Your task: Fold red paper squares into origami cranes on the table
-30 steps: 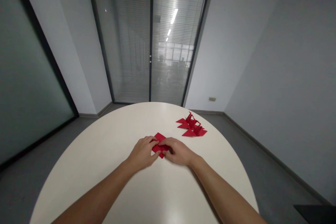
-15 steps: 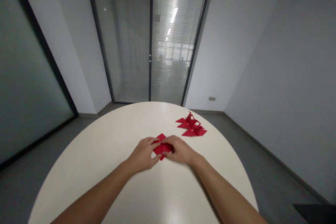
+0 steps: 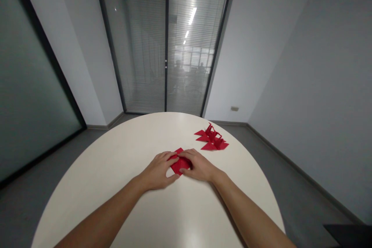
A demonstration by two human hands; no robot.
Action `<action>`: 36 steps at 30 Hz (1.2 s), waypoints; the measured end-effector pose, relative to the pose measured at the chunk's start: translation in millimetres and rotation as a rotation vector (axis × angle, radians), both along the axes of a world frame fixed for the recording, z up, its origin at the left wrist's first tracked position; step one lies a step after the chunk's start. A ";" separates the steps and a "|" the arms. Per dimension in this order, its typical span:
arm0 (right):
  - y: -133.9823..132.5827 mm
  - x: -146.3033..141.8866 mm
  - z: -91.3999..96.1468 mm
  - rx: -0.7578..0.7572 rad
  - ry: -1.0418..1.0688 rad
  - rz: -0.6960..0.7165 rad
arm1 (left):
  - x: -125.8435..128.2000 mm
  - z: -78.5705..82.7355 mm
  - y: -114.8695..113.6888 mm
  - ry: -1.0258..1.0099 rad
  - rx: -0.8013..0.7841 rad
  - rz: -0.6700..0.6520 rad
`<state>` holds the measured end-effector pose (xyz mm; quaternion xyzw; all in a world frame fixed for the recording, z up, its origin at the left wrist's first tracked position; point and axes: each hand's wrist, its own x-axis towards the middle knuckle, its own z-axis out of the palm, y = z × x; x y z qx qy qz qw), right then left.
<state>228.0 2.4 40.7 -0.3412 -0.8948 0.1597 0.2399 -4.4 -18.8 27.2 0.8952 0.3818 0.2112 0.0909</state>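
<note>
A small folded square of red origami paper (image 3: 180,165) lies on the white table between my two hands, one corner pointing away from me. My left hand (image 3: 159,170) grips its left side, fingers on the far left edge and thumb by the near corner. From the right, my right hand (image 3: 200,166) is curled over the paper, its fingertips on the far part and its thumb on the near right part. The fingertips of both hands come close together at the top. Parts of the paper's left and right edges are hidden under the fingers.
Several red paper cranes (image 3: 212,139) stand in a cluster on the table, beyond my right hand. The round white table (image 3: 116,170) has its curved far edge near a glass partition with blinds (image 3: 145,54). A dark object (image 3: 348,234) shows at the lower right.
The near corner of the red paper has shifted slightly away from me, and my left thumb has slid a little nearer to me. My right hand stays almost in place.
</note>
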 end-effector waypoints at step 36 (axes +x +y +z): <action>7.2 1.5 -11.1 0.024 -0.004 -0.042 | 2.8 -10.4 7.0 -0.147 0.016 0.030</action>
